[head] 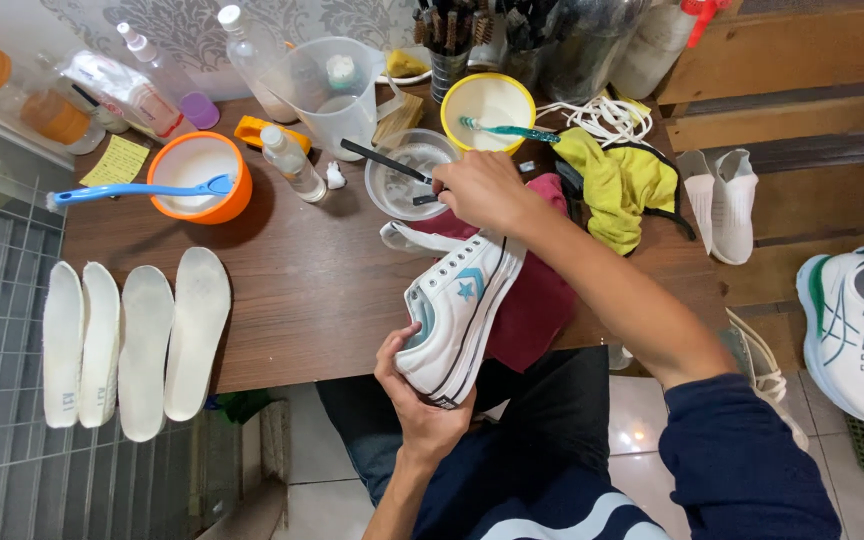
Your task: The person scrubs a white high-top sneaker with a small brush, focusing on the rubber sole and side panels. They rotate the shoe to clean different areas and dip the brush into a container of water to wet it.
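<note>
Left hand (420, 395) grips the white sneaker (457, 315) by its heel; right hand (480, 190) clasps a dark brush (390, 162) in the clear bowl (407, 185). Risk: drips staining the counter (292, 290).

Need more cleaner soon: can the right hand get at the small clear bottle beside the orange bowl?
Probably yes. The right hand holds a brush at the clear bowl; the bottle stands just left, nothing between.

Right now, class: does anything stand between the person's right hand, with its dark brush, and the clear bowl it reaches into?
Nothing visible does. The right hand holds the dark brush with its tip already inside the clear bowl. The left hand holds the white sneaker lower down, clear of that path.
</note>
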